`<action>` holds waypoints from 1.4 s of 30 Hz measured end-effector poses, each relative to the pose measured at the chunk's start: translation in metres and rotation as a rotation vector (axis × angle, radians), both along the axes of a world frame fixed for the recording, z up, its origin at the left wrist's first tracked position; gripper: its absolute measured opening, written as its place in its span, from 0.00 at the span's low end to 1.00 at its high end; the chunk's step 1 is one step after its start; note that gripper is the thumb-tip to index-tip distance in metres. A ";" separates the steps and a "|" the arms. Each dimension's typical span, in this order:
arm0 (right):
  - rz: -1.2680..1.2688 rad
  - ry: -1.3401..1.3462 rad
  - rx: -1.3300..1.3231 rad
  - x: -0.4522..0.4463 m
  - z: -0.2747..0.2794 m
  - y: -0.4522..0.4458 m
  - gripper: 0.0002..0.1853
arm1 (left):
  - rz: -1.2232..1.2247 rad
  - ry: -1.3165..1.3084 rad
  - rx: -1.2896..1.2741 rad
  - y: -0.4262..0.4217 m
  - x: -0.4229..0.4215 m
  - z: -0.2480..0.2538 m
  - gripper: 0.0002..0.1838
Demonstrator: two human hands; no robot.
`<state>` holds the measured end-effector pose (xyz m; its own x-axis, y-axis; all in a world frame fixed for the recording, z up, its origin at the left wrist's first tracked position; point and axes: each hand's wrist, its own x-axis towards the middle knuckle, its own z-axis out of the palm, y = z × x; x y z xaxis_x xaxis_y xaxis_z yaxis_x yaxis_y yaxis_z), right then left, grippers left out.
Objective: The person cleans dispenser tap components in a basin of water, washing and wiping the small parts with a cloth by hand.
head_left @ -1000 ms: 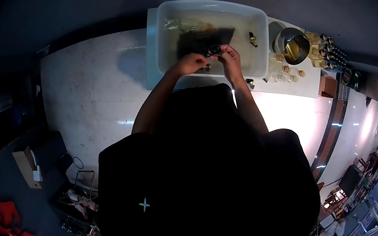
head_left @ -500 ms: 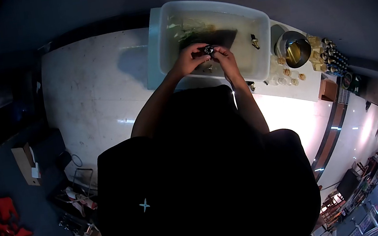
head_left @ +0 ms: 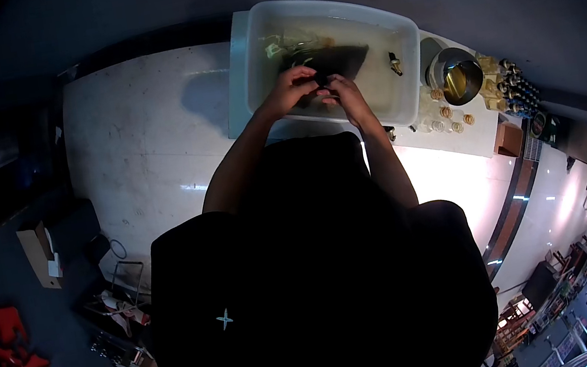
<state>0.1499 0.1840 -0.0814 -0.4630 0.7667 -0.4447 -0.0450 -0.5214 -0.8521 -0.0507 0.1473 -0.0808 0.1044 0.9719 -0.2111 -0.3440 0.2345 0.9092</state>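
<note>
Over a white plastic tub (head_left: 412, 95) of cloudy liquid, my left hand (head_left: 290, 91) and my right hand (head_left: 346, 95) meet with fingers bent round a small dark part (head_left: 322, 80). The part's shape is mostly hidden by the fingers. Beneath the hands a dark flat sheet (head_left: 347, 60) lies in the tub. A small brass and black fitting (head_left: 395, 64) is near the tub's right side. Clear, crumpled-looking material (head_left: 274, 49) shows at the upper left of the tub.
Right of the tub are a metal bowl (head_left: 473, 87) with yellowish contents, several small ring-like pieces (head_left: 445, 112) and several brass fittings with dark and blue ends (head_left: 516, 88). A cardboard box (head_left: 509, 139) is at the table's right edge.
The hands have come together since the earliest frame, the left moving in to the part. Between the last two frames the part has turned and looks darker, with more of it covered.
</note>
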 end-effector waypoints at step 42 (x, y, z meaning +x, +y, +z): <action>-0.381 -0.064 0.059 -0.039 0.057 0.023 0.18 | 0.116 -0.443 -0.371 0.023 0.006 0.054 0.13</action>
<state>0.1107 0.2068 -0.0244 -0.1130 0.9034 -0.4137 -0.1718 -0.4278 -0.8874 -0.0445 0.1705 -0.0273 0.1582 0.8515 -0.4999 -0.7146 0.4481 0.5371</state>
